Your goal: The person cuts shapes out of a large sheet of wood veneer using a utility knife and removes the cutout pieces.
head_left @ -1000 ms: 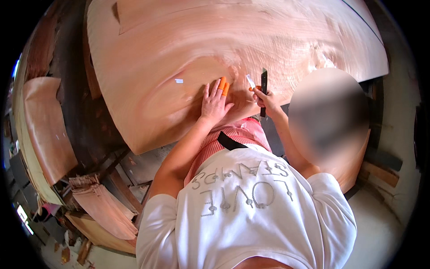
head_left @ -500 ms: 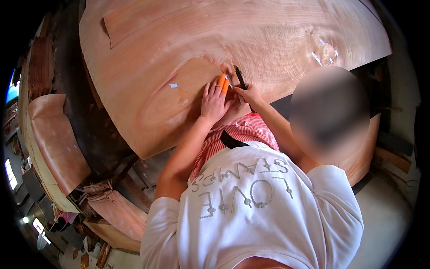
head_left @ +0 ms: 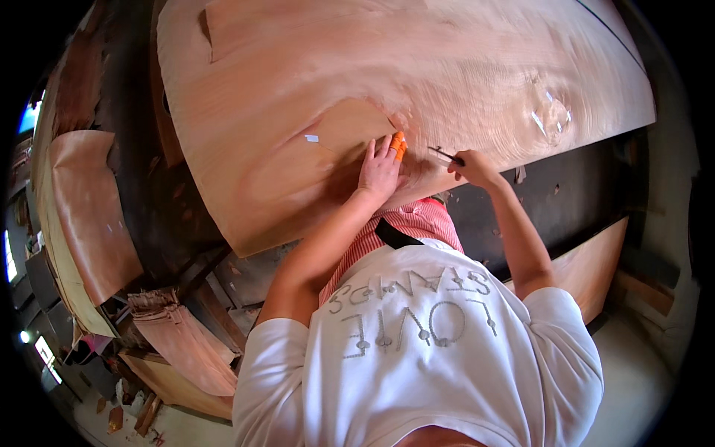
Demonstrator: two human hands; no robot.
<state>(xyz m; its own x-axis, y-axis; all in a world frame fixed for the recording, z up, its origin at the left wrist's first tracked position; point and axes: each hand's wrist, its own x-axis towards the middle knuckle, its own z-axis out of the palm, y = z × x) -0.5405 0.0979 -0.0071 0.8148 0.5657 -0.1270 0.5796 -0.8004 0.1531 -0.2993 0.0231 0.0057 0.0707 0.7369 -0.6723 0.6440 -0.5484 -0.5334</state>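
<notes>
A wide sheet of tan wood veneer [head_left: 283, 82] stretches before me. My left hand [head_left: 381, 173] lies on it with fingers extended, holding nothing; orange covers wrap two fingertips. Beside those fingertips a smoother veneer patch [head_left: 346, 123] is set into the sheet, with a small white piece of tape [head_left: 311, 138] at its left. My right hand [head_left: 477, 168] is closed round a slim dark knife [head_left: 445, 155], near the sheet's close edge. The knife's thin end points left, over the veneer; whether it touches the surface I cannot tell.
Several white tape pieces [head_left: 538, 121] surround a spot at the sheet's right. Curled veneer sheets [head_left: 93, 212] lie on a stack at left, with a ragged veneer bundle [head_left: 179, 339] nearer. A dark surface [head_left: 555, 197] shows below the sheet's right edge; a wooden panel [head_left: 596, 268] leans beyond.
My right hand has moved right with the knife, away from my left hand. A blurred round shape over my right arm has left the view. My left hand still rests by the patch.
</notes>
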